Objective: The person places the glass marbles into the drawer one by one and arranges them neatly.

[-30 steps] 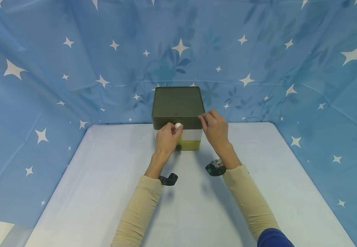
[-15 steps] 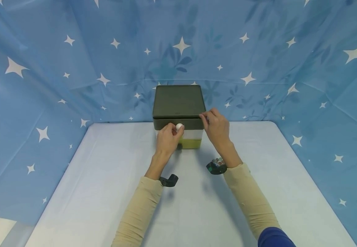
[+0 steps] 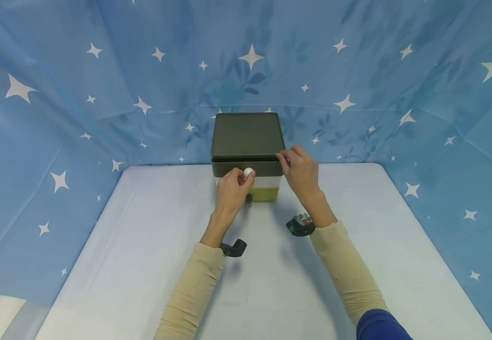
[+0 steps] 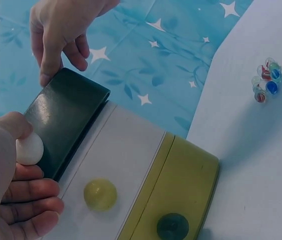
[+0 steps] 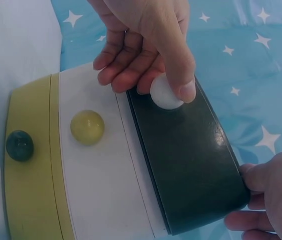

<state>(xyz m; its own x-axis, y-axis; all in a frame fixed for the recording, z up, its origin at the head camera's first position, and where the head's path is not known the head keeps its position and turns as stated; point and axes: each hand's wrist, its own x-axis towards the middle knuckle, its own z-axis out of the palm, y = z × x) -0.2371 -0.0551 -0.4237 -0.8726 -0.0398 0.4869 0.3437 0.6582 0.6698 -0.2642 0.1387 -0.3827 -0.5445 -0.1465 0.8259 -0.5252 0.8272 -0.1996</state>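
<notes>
A small three-tier drawer box stands at the back of the table, with a dark green top tier, a white middle and a yellow base. My left hand pinches the round white knob on the dark green front between thumb and fingers. A dark gap shows between the box's top and that front. At the front right corner of the top, my right hand grips the edge with its thumb and fingertips. A yellow knob sits on the white drawer, a green knob on the yellow one.
Several glass marbles lie in a cluster on the white table, to the right of the box. A blue star-patterned cloth hangs behind the table and along its sides.
The dark gap between the box's top and the green front has appeared and widened. The left hand with the white knob has shifted slightly; the right hand keeps its grip on the corner.
</notes>
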